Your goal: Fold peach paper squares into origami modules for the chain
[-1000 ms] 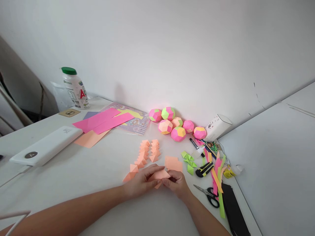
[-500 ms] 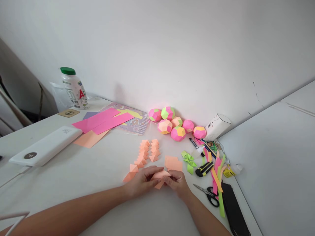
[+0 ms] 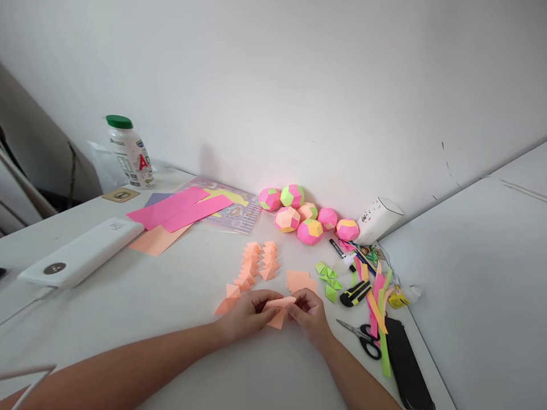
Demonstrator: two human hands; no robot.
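Note:
Between my two hands is a piece of peach paper (image 3: 278, 303), partly folded, with a flap hanging below my fingers. My left hand (image 3: 249, 315) is closed on its left end, and my right hand (image 3: 308, 313) pinches its right end. Just beyond them lie flat peach paper pieces (image 3: 301, 279). Left of these, small folded peach paper units (image 3: 250, 259) stand in two rows, the longer one reaching my left hand. Several folded green units (image 3: 329, 279) lie beyond my right hand.
Coloured paper balls (image 3: 310, 232) sit against the wall beside a white tube (image 3: 378, 221). At right are scissors (image 3: 368, 344), a utility knife (image 3: 355, 294), paper strips (image 3: 380, 307) and a black phone (image 3: 405, 364). At left are a power bank (image 3: 85, 253), pink sheets (image 3: 171, 208) and a bottle (image 3: 131, 156).
The peach paper has tilted in my fingers; its upper part looks narrower and its lower flap shows more. My right fingers have shifted slightly up. The other things lie as before.

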